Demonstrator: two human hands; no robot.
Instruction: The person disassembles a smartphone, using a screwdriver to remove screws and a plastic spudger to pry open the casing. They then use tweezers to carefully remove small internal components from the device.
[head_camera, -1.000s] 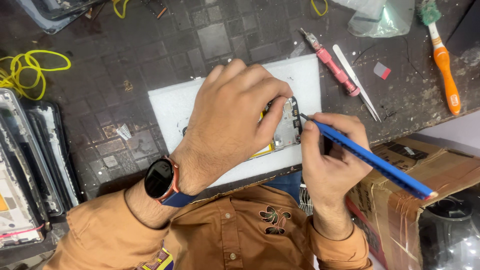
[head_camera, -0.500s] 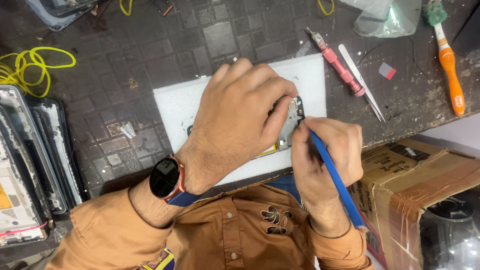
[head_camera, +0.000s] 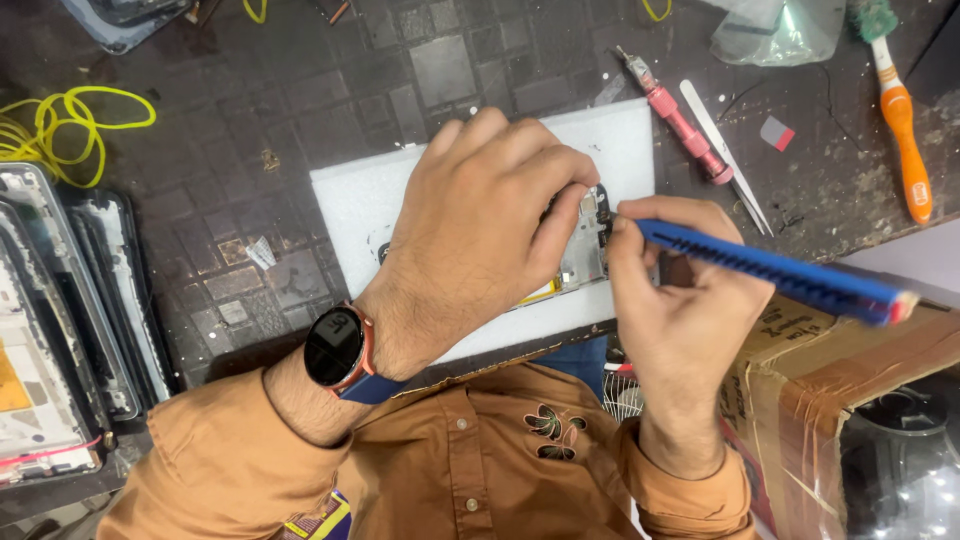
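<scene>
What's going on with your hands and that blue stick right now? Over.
Left hand pressed down on opened phone, on white pad. Right hand gripping blue tool, tip at phone's edge. Pink screwdriver and tweezers lying apart, nothing blocking.

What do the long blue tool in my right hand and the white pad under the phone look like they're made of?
Long blue tool: probably plastic, matte, with a uniform colour and a ridged edge. Flat white rectangular pad: looks like foam or soft plastic sheet, dull with no shine; which one is unclear.

Left hand (head_camera: 490, 225) covering opened phone (head_camera: 585, 250) on white mat (head_camera: 360, 205); right hand (head_camera: 675, 300) gripping blue tool (head_camera: 770, 272), tip apparently at phone's edge.
</scene>
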